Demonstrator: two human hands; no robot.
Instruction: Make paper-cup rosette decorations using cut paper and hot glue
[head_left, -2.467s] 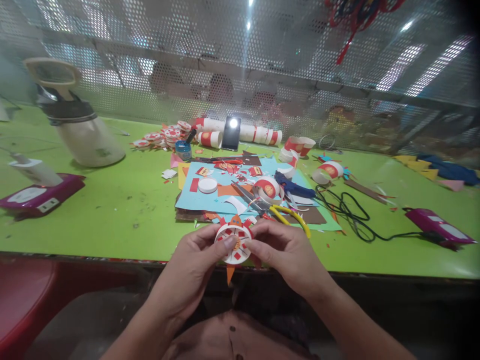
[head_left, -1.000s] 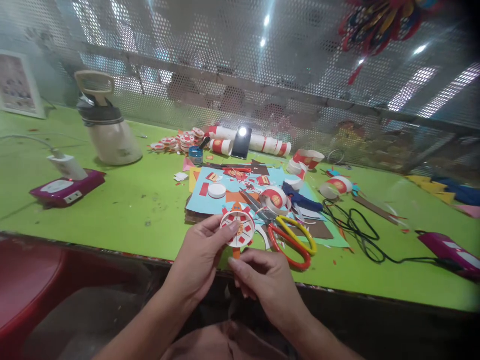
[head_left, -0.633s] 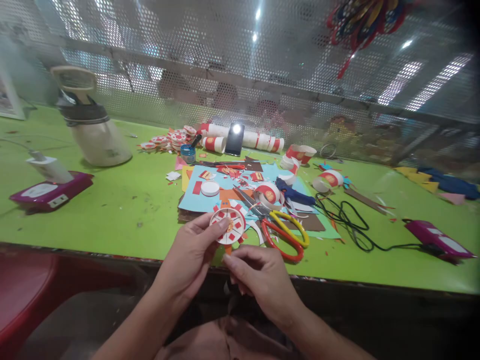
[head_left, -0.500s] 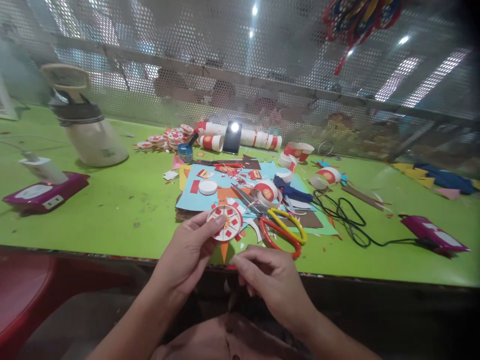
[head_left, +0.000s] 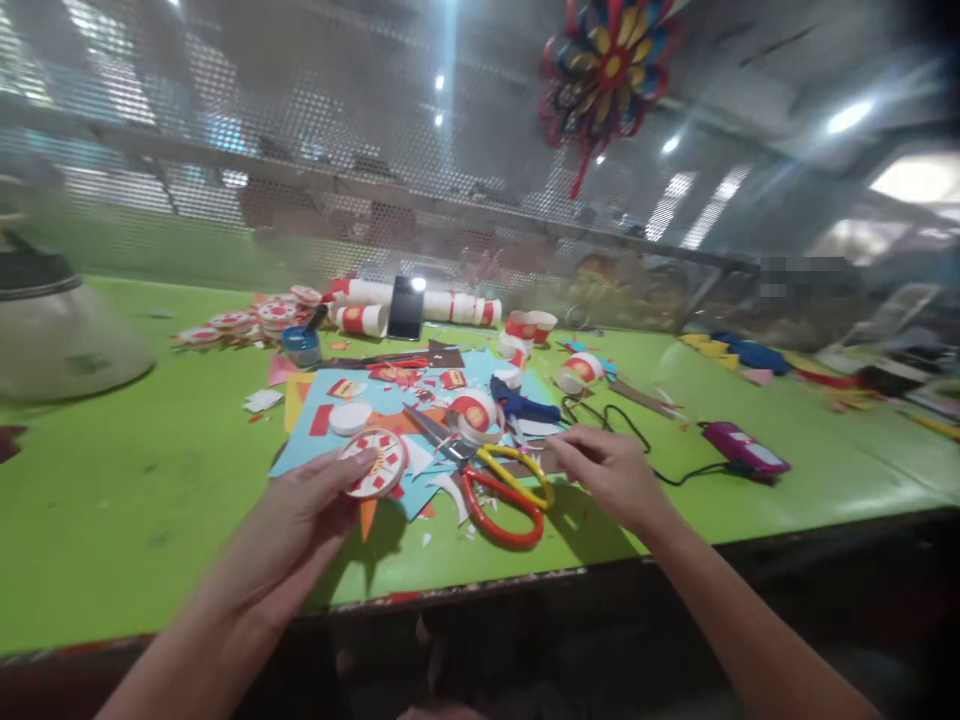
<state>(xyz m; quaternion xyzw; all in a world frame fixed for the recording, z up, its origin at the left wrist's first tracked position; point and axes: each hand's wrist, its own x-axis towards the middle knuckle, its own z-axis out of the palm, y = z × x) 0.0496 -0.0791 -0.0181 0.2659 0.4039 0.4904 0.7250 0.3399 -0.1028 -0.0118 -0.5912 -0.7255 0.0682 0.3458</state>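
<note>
My left hand [head_left: 307, 510] pinches a round white paper disc [head_left: 377, 463], patterned with red shapes, between thumb and fingers. An orange paper point [head_left: 367, 520] shows below it. To the right, my right hand [head_left: 611, 475] hovers beside the handle of a blue glue gun [head_left: 525, 402], its fingers loosely bent and slightly apart. I see nothing in them. Large scissors [head_left: 502, 505] with one red and one yellow handle lie between my hands. Behind their blades sits a red-and-white paper cup ring [head_left: 476, 412]. A white round piece [head_left: 350, 419] rests on light blue paper [head_left: 307, 430].
Patterned discs [head_left: 277, 312] are piled at the back left by a blue jar [head_left: 301, 346]. A phone [head_left: 406, 308] leans against stacked paper cups [head_left: 472, 308]. A purple power strip [head_left: 745, 448] with a black cord lies right. Paper scraps litter the green table [head_left: 187, 540].
My view has turned to the right. My right hand has moved from the table's front edge up and right to the glue gun. My left hand still holds the disc.
</note>
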